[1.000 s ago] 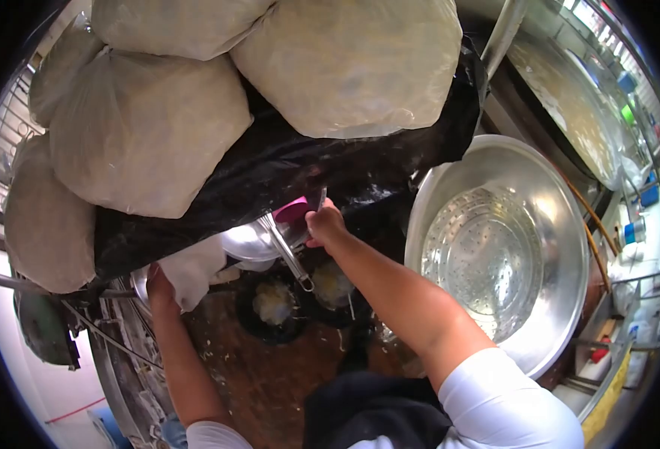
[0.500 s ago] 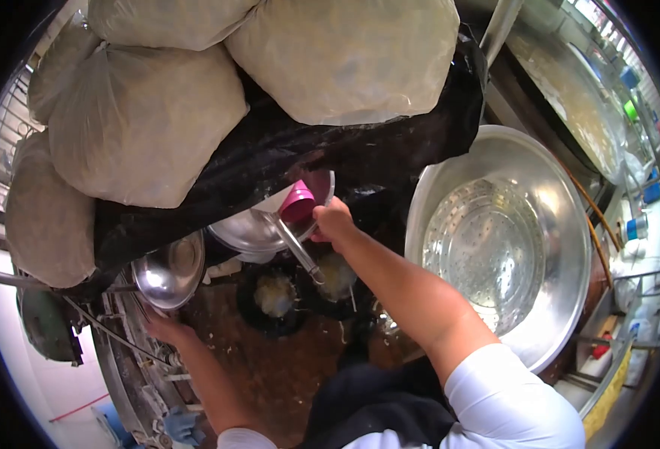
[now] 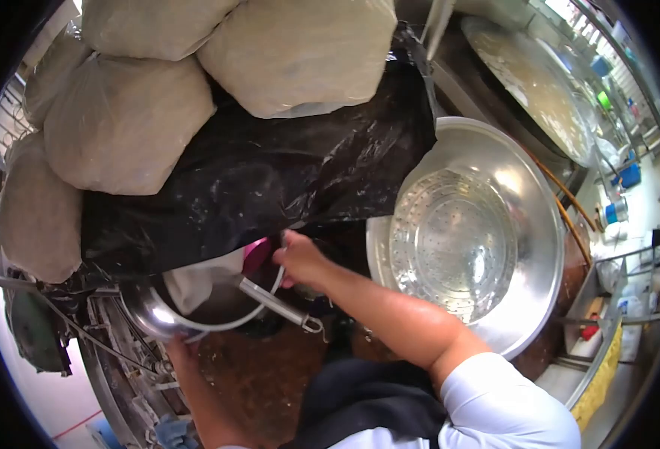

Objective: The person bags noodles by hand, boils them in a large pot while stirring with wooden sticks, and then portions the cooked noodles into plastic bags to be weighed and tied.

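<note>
The right hand (image 3: 300,262) curls closed on the rim of a metal bowl (image 3: 221,327), half under the black sheet (image 3: 270,172). Across it a long metal handle (image 3: 274,301) slants, looped end pointing down-right; the left hand's (image 3: 182,349) grip, at the lower-left edge, I cannot tell.

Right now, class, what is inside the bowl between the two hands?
In the bowl: a pink cup, a limp white item, and a metal handle that crosses the rim. The black sheet covers the far side, so what lies there cannot be seen.
</note>
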